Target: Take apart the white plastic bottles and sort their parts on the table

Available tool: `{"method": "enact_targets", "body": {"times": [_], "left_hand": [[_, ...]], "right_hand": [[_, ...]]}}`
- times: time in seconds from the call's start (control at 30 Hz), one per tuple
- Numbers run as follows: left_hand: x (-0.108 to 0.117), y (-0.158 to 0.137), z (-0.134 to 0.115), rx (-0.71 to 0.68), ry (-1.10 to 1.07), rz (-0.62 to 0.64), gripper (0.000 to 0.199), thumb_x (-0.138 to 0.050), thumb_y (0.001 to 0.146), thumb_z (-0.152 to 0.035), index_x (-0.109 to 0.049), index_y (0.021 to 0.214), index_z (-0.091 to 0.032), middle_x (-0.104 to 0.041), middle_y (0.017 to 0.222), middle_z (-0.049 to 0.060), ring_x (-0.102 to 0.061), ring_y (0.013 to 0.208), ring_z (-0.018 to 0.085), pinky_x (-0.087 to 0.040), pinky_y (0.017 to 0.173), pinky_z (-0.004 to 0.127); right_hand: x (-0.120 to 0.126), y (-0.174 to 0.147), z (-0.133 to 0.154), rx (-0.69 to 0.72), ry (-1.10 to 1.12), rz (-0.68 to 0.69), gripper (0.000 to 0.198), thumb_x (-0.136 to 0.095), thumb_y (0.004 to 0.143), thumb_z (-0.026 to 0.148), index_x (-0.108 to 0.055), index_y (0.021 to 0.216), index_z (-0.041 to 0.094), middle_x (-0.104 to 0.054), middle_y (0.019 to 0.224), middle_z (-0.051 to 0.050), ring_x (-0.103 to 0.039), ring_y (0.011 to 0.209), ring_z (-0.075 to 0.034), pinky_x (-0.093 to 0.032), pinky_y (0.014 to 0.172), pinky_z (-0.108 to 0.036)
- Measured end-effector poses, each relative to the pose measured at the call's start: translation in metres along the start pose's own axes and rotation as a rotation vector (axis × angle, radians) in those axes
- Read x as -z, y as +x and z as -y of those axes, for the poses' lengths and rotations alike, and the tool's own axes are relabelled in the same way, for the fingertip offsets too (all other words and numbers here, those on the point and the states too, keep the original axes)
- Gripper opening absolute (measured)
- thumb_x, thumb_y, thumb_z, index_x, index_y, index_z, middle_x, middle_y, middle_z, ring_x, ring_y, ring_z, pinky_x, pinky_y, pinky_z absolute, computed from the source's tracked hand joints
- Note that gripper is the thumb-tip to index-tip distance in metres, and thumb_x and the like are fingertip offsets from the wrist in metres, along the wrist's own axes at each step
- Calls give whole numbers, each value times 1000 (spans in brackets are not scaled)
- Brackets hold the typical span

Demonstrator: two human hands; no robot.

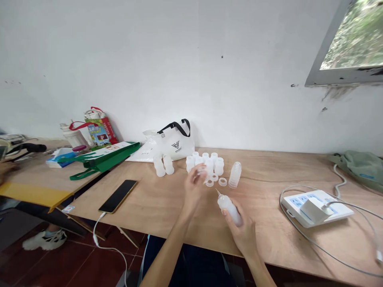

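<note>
My right hand (243, 231) is wrapped round a translucent white squeeze bottle (229, 209). The bottle leans up and to the left, a thin pointed nozzle (218, 192) at its tip. My left hand (193, 183) is above the table with fingers pinched; a small clear piece seems to be at the fingertips, too blurred to name. Behind that hand stands a group of several white translucent bottles (219, 165), partly hidden by it. White rings (222, 181) lie in front of the group. To their right is a taller piece with a clear rounded top (235, 174).
Two white bottles (159, 166) stand left, before a white bag with black handles (179, 143). A phone (118, 196) on a cable lies near the left edge. At right are a power strip (317, 207), loose cables and green cloth (359, 169). A green bag (104, 157) spans the neighbouring table.
</note>
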State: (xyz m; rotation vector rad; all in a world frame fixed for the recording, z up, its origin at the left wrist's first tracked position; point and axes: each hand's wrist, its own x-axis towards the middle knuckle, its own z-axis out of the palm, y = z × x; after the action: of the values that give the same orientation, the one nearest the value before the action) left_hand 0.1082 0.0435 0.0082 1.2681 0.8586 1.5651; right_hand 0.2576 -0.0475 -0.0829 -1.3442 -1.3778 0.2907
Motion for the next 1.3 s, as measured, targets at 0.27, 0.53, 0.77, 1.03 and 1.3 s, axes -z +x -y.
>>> {"method": "enact_targets", "body": {"times": [0.27,0.53,0.77,1.03,1.3], "left_hand": [[-92,74,37,-228,235,318,26,-59,98,-25,-57,124,-22,-68,130,11,-63,125,22,-46,112,39],[-100,81,74,-202,463,576,37,-52,100,-23,-57,137,-24,-65,138,11,-59,132,27,-41,116,46],[-81,55,53,-104,286,269,48,-56,100,-47,-52,142,-26,-54,151,12,-53,138,28,-41,116,45],[-7,-19,38,93,191,451,51,-55,95,-64,-75,98,-17,-76,97,9,-69,93,22,-53,86,34],[14,-24,33,189,156,433,34,-72,87,-49,-73,104,-20,-76,110,9,-70,91,21,-57,75,30]], "right_hand": [[0,-10,-9,40,79,-212,39,-62,94,50,-67,118,20,-77,108,-9,-74,97,-26,-58,80,-34],[0,-11,-11,8,105,-237,41,-64,92,52,-67,117,20,-77,105,-9,-73,93,-27,-57,78,-35],[1,-3,1,-93,154,-153,44,-63,93,52,-66,123,21,-75,120,-10,-70,109,-28,-56,89,-38],[-1,8,13,-241,89,129,48,-52,98,58,-62,133,27,-73,127,-5,-69,112,-26,-55,88,-36],[-3,8,10,-136,-62,84,45,-49,100,57,-61,134,29,-73,128,-4,-69,114,-27,-55,87,-37]]}}
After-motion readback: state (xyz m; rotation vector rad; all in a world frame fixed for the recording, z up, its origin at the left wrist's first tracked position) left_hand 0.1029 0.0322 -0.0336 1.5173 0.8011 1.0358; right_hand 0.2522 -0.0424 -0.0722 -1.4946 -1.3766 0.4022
